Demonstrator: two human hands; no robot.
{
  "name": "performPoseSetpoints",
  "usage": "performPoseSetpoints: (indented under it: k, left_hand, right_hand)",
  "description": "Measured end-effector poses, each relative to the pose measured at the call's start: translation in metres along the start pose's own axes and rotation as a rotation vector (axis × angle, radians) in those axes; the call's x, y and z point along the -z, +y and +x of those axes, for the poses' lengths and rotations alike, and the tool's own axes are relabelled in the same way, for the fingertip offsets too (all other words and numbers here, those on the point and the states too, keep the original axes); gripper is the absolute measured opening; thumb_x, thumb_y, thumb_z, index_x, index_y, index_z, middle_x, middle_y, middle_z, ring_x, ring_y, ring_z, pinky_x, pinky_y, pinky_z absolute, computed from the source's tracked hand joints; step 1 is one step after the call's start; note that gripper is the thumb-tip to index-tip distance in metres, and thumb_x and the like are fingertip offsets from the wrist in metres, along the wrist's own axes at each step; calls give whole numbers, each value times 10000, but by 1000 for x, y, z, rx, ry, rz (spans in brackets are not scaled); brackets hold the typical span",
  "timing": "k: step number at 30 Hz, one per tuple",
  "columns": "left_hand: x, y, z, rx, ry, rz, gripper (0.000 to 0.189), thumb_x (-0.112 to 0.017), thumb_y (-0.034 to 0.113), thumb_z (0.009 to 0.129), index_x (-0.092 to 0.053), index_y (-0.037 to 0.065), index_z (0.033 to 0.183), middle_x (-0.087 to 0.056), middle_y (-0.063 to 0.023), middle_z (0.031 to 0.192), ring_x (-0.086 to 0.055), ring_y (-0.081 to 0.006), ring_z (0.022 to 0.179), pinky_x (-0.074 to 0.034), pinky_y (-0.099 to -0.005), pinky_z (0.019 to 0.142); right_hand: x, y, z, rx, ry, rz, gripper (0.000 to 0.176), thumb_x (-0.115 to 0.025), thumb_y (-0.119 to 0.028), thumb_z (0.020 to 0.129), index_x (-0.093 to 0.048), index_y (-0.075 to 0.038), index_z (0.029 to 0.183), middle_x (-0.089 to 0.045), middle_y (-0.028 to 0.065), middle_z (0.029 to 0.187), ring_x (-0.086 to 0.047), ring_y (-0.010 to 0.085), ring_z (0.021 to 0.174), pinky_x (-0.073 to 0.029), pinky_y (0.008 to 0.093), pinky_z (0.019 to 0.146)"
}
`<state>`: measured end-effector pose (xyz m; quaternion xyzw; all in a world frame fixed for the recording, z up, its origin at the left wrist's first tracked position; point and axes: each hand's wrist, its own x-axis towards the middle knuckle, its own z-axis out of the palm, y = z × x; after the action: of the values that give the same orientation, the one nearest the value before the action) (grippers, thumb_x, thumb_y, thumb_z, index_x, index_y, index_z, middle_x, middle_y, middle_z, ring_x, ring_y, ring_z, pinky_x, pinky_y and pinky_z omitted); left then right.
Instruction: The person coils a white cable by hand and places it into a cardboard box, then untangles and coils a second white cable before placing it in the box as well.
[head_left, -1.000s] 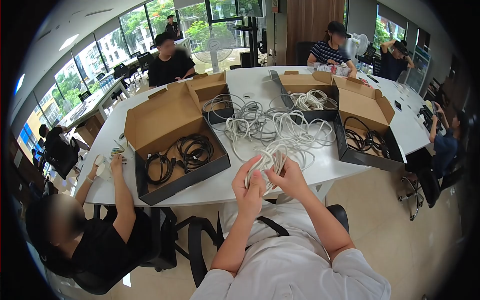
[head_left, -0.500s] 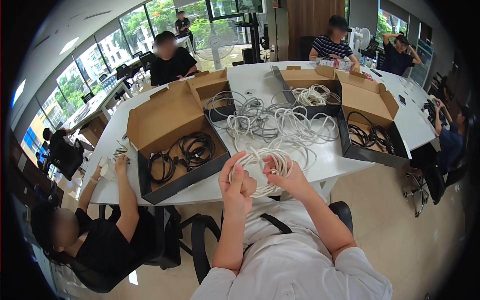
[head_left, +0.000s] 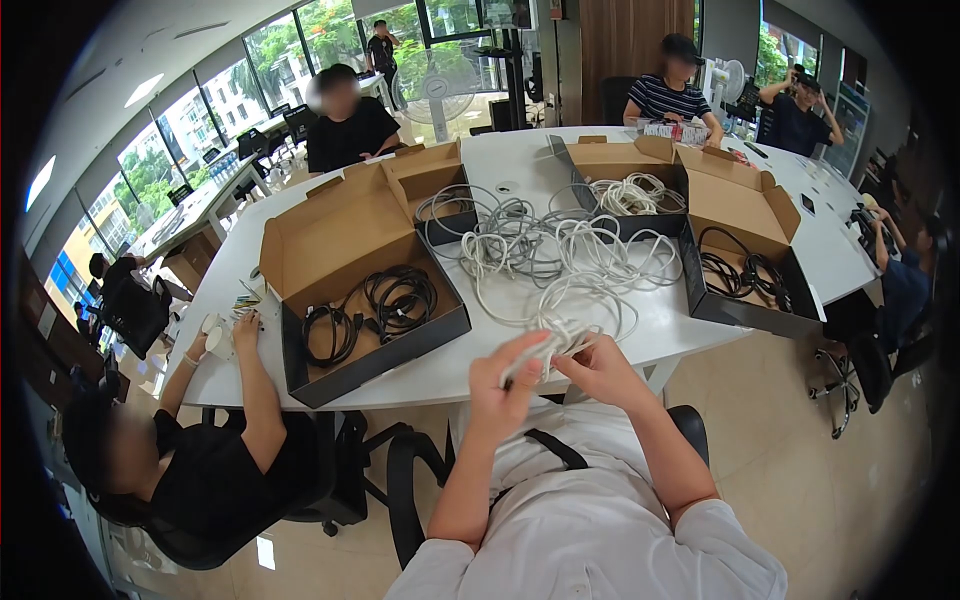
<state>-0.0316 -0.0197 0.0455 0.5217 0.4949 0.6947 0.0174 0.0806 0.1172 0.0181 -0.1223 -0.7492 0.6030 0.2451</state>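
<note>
A bundle of white cable is held between my hands at the table's front edge. My left hand is closed round its left side, the fingers slightly blurred. My right hand pinches the bundle from the right, with its fingertips partly hidden. Beyond my hands, a tangle of white and grey cables lies loose on the white table. Some of its loops reach close to the bundle I hold.
An open box with coiled black cables stands left, with another box behind it. On the right are a box of white cables and a box of black cables. A person sits at my left, handling a white cup.
The bundle has turned from an open, round coil into a narrower, bunched shape. My left hand has moved right and slightly down, and my right hand has shifted slightly right.
</note>
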Motion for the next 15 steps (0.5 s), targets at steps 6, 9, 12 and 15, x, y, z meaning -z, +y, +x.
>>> performPoseSetpoints:
  k: [6,9,12,15]
  left_hand:
    - [-8,9,-9,4,-86,117,281,-597,223,912,-645,9,1087,-659,-87,768,-568,-120,601,-423,-234,575]
    - [-8,-3,-5,-3,54,-160,306,-564,228,941,-593,28,1171,-550,-13,600,-420,-77,455,-325,-232,460]
    - [10,-6,-5,392,163,-803,354,-472,285,994,-494,66,1271,-252,77,529,-174,-38,408,-152,-232,406]
    - [16,-7,1,507,176,-1102,360,-431,325,1007,-500,95,1274,-217,86,526,-165,-26,400,-163,-218,384]
  right_hand:
    - [7,-12,-12,-108,-23,-29,268,-603,-90,879,-602,5,1130,-612,-20,815,-506,26,666,-400,215,541]
    - [6,-17,-17,-56,-32,-25,367,-607,-89,879,-560,1,1231,-614,-9,812,-514,35,668,-408,213,558]
    - [9,-42,-26,67,-199,215,453,-627,-105,883,-505,8,1304,-626,18,797,-557,68,672,-442,214,602]
    - [20,-46,-25,96,-498,428,487,-637,-129,895,-472,20,1328,-637,40,793,-593,101,676,-476,225,644]
